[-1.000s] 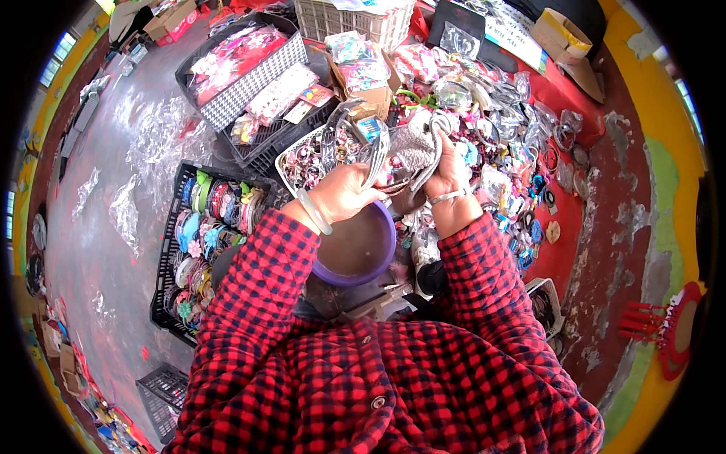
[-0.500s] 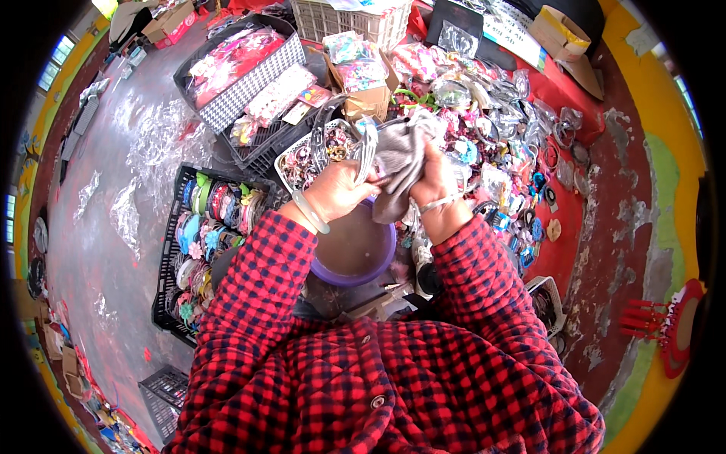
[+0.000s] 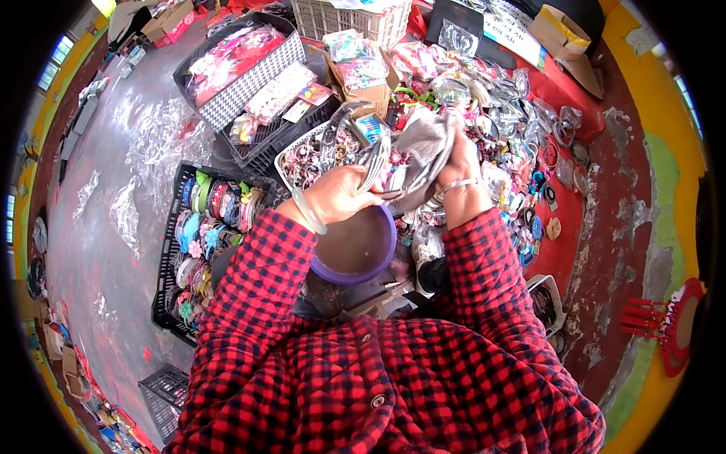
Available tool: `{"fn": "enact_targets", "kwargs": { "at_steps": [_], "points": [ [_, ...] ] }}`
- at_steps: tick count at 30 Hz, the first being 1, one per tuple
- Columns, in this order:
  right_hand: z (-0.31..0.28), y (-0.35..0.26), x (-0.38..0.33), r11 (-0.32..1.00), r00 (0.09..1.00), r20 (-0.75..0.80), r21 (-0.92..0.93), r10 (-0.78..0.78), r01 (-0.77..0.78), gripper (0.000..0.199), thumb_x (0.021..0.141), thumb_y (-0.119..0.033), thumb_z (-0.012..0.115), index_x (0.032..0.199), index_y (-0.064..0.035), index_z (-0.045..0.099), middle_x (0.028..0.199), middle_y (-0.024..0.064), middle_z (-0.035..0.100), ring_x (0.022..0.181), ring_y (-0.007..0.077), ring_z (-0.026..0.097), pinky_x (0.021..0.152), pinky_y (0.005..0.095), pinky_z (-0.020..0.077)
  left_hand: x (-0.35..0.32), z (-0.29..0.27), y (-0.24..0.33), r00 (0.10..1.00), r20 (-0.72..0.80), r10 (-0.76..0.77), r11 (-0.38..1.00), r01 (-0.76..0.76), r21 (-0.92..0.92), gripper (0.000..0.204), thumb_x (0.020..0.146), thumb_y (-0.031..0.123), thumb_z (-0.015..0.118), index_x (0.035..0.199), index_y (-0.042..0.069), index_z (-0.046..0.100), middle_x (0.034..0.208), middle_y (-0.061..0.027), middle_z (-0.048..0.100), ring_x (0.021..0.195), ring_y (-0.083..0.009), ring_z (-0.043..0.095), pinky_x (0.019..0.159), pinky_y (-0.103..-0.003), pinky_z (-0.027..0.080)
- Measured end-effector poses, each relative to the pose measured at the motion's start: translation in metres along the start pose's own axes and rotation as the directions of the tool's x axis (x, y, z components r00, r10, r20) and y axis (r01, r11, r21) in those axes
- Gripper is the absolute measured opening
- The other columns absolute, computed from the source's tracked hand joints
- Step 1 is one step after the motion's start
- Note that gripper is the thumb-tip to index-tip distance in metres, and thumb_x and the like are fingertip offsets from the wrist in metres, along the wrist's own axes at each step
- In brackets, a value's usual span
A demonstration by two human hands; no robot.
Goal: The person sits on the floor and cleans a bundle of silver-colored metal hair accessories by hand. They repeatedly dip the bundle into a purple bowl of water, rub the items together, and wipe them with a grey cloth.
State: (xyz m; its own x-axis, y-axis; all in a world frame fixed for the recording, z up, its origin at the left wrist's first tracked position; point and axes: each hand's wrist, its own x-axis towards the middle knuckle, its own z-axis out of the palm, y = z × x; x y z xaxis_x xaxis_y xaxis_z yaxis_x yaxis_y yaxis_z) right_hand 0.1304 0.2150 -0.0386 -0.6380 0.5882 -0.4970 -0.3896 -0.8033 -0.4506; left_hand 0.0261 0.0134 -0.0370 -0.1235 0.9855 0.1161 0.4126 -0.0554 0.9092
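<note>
Above a purple basin of murky water, my left hand is closed on a bunch of thin, curved grey bands that look like headbands. My right hand, to its right, grips a folded grey cloth. One part of the cloth reaches across to the bands at my left fingertips. Just beyond my left hand stands a white basket of small hair accessories, with a blue card packet at its far right edge.
A black crate of headbands and hair bows sits on the left. Farther back are a patterned bin and a cardboard box of packets. Loose hair accessories cover a red sheet on the right.
My right hand has moved to the right with the cloth, stretching it away from my left hand. The left hand stays nearly in place, and the blue packet beyond it shows more.
</note>
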Motion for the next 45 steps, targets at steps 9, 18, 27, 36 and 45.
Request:
{"fn": "enact_targets", "kwargs": {
  "at_steps": [9, 18, 27, 36, 45],
  "points": [
    [0.001, -0.021, -0.013, 0.974, 0.959, 0.174, 0.067, -0.224, 0.215, 0.033, 0.091, -0.033, 0.046, 0.111, -0.0068, 0.052, 0.108, 0.0115, 0.057, 0.100, 0.0286, 0.054, 0.090, 0.0434, 0.0420, -0.001, -0.007, 0.010, 0.902, -0.409, -0.139, 0.947, 0.001, -0.321, 0.007, 0.080, 0.005, 0.061, 0.084, -0.001, 0.060, 0.070, -0.0030, 0.060, 0.056, -0.0038, 0.052, 0.049, -0.019, 0.039],
    [0.006, 0.001, -0.026, 0.994, 0.879, 0.475, -0.066, -0.042, 0.083, 0.057, 0.077, -0.045, 0.062, 0.119, -0.0106, 0.045, 0.109, 0.0109, 0.055, 0.099, 0.0297, 0.054, 0.084, 0.0528, 0.0453, 0.004, -0.013, 0.011, 0.792, -0.559, -0.245, 0.825, -0.133, -0.549, 0.008, 0.082, 0.006, 0.060, 0.087, 0.000, 0.059, 0.075, -0.0048, 0.062, 0.065, -0.0070, 0.054, 0.056, -0.021, 0.043],
    [0.014, 0.042, -0.033, 0.991, 0.955, 0.284, -0.127, 0.086, -0.051, 0.025, 0.084, -0.027, 0.058, 0.097, -0.0058, 0.055, 0.082, 0.0084, 0.061, 0.073, 0.0242, 0.059, 0.069, 0.0393, 0.0497, 0.009, 0.014, 0.000, 0.914, -0.387, -0.123, 0.938, -0.021, -0.347, 0.015, 0.079, 0.001, 0.059, 0.094, -0.002, 0.061, 0.085, -0.0053, 0.064, 0.075, -0.0095, 0.058, 0.069, -0.023, 0.047],
    [0.008, 0.016, -0.016, 0.989, 0.934, 0.354, 0.108, 0.053, -0.097, 0.031, 0.090, -0.029, 0.048, 0.110, -0.0052, 0.052, 0.100, 0.0117, 0.059, 0.092, 0.0264, 0.058, 0.084, 0.0445, 0.0475, 0.016, 0.006, -0.017, 0.932, -0.353, 0.086, 0.995, -0.098, -0.017, 0.016, 0.074, 0.008, 0.067, 0.088, 0.003, 0.062, 0.092, -0.0112, 0.062, 0.081, -0.0249, 0.060, 0.071, -0.031, 0.046],
    [0.004, 0.026, -0.016, 0.992, 0.927, 0.372, 0.091, 0.046, -0.085, 0.027, 0.087, -0.027, 0.055, 0.104, -0.0058, 0.055, 0.096, 0.0109, 0.060, 0.089, 0.0252, 0.059, 0.079, 0.0427, 0.0497, 0.007, 0.021, -0.006, 0.934, -0.355, -0.026, 0.986, -0.035, -0.163, 0.013, 0.077, 0.010, 0.064, 0.088, 0.002, 0.063, 0.079, -0.0117, 0.064, 0.073, -0.0211, 0.062, 0.067, -0.028, 0.048]
  ]
}}
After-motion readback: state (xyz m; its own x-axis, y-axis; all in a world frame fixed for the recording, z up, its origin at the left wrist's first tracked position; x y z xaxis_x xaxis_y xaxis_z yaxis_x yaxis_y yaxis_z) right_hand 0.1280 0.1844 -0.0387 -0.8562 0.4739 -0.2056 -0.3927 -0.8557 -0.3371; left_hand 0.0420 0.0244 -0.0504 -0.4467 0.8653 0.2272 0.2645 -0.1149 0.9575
